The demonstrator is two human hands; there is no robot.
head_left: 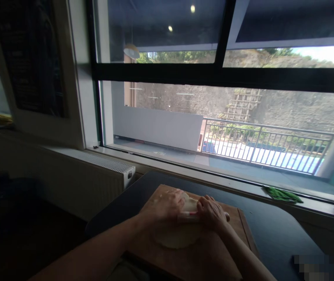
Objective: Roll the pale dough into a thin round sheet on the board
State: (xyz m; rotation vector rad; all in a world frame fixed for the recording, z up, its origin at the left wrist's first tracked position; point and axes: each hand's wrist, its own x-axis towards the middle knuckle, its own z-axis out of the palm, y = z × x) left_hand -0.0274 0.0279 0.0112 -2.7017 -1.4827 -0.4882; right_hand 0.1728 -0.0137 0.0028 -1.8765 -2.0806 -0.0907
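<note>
A flattened sheet of pale dough [176, 239] lies on a wooden board [210, 255]. Across it rests a rolling pin [188, 217], its barrel showing between my hands and one knob handle sticking out at the right. My right hand [212, 211] is closed over the pin's right part, fingers curled. My left hand [167, 206], somewhat blurred, is closed over the left part and hides that end. More dough shows beyond the pin, between the hands.
The board sits on a dark table [120, 208] by a large window. A green cloth [283, 194] lies on the windowsill at the right. A white radiator [96, 168] stands along the left wall. A dark, pixelated item [313, 267] is at the table's lower right.
</note>
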